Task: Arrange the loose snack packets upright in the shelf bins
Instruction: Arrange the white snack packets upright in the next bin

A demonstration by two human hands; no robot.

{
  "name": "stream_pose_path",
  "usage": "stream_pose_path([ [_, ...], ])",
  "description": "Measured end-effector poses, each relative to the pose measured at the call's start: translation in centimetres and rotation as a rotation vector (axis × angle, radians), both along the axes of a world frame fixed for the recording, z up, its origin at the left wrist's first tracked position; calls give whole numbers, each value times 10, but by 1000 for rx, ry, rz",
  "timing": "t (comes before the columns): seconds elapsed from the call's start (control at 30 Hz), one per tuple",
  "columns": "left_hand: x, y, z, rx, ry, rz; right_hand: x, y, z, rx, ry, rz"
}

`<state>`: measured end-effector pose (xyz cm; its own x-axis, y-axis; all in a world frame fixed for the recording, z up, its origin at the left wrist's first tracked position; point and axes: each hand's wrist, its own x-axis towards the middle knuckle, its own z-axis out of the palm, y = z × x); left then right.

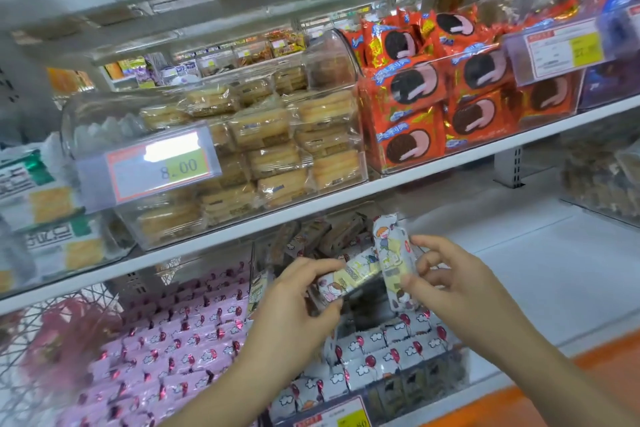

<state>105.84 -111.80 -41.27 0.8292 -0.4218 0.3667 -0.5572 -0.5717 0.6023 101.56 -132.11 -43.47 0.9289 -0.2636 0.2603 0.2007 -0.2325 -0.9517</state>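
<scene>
Left grip (298,291) pinches a white cartoon-printed snack packet (346,277) between thumb and fingers. The packet lies near-horizontal, with its right end tilted up. Right grip (446,274) holds a second cartoon-printed packet (393,253) near upright, fingers curled round its lower half. The two packets meet in the middle.

Both are in the air in front of the lower shelf, above a clear plastic bin (457,371) holding white balloon-print packets (381,350). More cartoon-print packets (322,236) lie jumbled at the back, under the white upper shelf board (450,166).

Left of that, pink balloon-print packets (166,340) stand in rows. On the upper shelf are clear-wrapped pale biscuit packs (270,149), an orange-edged price label reading 8.00 (162,166) and orange cookie packets (415,87).
</scene>
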Motion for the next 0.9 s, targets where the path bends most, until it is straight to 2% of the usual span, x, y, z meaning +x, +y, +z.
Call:
stream_pose_path([
  [0.13, -2, -1, -3, -69, 13, -20, -4, 11, 4, 69, 82, 146],
  [0.23, -3, -3, -3, -207, 127, -60, -4, 13, 6, 52, 92, 160],
  [0.37, -7, -10, 2, -360, 287, -69, -6, 13, 10, 144, 40, 184],
  [0.43, -7, -15, 3, -401, 400, -61, -8, 14, 11, 150, 20, 198],
  [0.53, -2, -22, 8, -493, 690, -149, -9, 17, 11, 127, -27, 203],
  [0.6, 4, -24, 14, -454, 782, -206, -8, 18, 12, 183, -81, 183],
  [0.67, 14, -25, 17, -404, 738, -205, -6, 15, 13, 196, -158, 123],
  [0.8, 34, -28, 15, -251, 447, -5, 0, 12, 11, -44, -218, 16],
  [0.9, 40, -36, 12, -150, 368, -41, 7, 12, 2, -166, -183, -6],
])
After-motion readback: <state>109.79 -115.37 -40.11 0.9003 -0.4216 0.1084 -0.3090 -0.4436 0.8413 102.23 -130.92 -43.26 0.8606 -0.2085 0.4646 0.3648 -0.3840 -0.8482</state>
